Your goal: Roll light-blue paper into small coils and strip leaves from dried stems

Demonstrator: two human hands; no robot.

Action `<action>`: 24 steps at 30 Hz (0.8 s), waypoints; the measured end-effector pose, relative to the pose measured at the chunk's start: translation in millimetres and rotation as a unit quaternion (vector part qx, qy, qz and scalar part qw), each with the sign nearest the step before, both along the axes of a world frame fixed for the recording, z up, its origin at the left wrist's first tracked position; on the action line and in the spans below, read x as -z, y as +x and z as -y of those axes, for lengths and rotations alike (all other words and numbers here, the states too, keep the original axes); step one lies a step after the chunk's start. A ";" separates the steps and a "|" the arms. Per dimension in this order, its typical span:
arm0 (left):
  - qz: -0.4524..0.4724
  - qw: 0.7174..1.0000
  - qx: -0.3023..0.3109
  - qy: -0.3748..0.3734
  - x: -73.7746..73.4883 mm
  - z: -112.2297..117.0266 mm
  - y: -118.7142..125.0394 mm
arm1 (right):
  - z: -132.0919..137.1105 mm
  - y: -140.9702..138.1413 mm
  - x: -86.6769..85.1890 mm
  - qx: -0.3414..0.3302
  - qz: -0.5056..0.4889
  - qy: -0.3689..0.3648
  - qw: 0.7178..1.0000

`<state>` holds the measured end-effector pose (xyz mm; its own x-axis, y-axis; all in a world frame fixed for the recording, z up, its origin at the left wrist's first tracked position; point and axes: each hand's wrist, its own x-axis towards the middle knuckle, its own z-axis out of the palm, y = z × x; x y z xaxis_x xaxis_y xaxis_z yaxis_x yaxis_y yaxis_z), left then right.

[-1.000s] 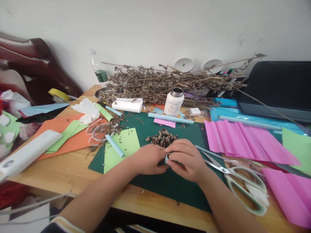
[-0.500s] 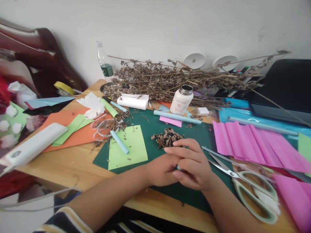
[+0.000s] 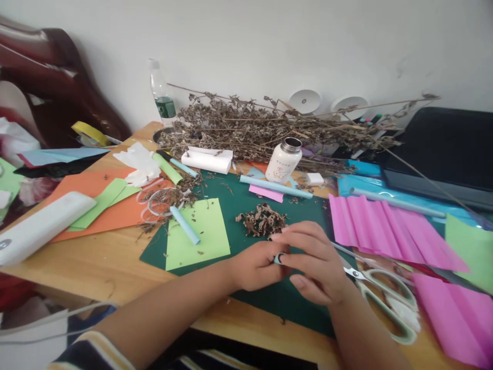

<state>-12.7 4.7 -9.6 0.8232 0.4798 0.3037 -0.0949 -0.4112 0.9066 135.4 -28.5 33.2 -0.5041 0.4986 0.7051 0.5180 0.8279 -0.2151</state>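
Observation:
Both hands meet over the dark green cutting mat [image 3: 246, 216] near the table's front edge. My left hand [image 3: 256, 266] is closed around a small light blue paper roll [image 3: 278, 258], whose open end peeks out between the hands. Over that roll my right hand [image 3: 314, 259] rests with fingers stretched leftward, its thumb and forefinger pinching the roll's end. Just beyond the fingertips lies a small pile of dried leaf bits [image 3: 262, 221]. Scissors [image 3: 379, 293] with pale green handles lie right of my right hand.
Dried branches [image 3: 277, 128] lie along the back by a white bottle [image 3: 284, 161] and a plastic bottle [image 3: 162, 100]. Pleated pink paper [image 3: 385, 231], a light green sheet [image 3: 196, 234], orange paper [image 3: 96, 198], blue paper tubes [image 3: 275, 187] and a white device [image 3: 40, 226] cover the wooden table.
The view shifted slightly. My hands stayed together on the mat, turning the blue roll; its open end now shows between them, and my right fingers have stretched out over it.

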 end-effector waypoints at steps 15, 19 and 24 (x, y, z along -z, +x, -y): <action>-0.054 0.997 0.020 -0.042 -7.7 -0.5 -2.4 | 4.8 118.7 47.8 0.425 0.264 -0.184 0.846; -0.049 0.998 0.029 -0.024 -6.6 1.0 -3.0 | 7.7 88.7 -6.0 0.378 -0.100 -0.240 0.888; -0.028 0.999 0.036 -0.020 -3.9 0.8 -2.3 | 19.5 18.0 -58.1 0.120 -0.472 -0.191 0.852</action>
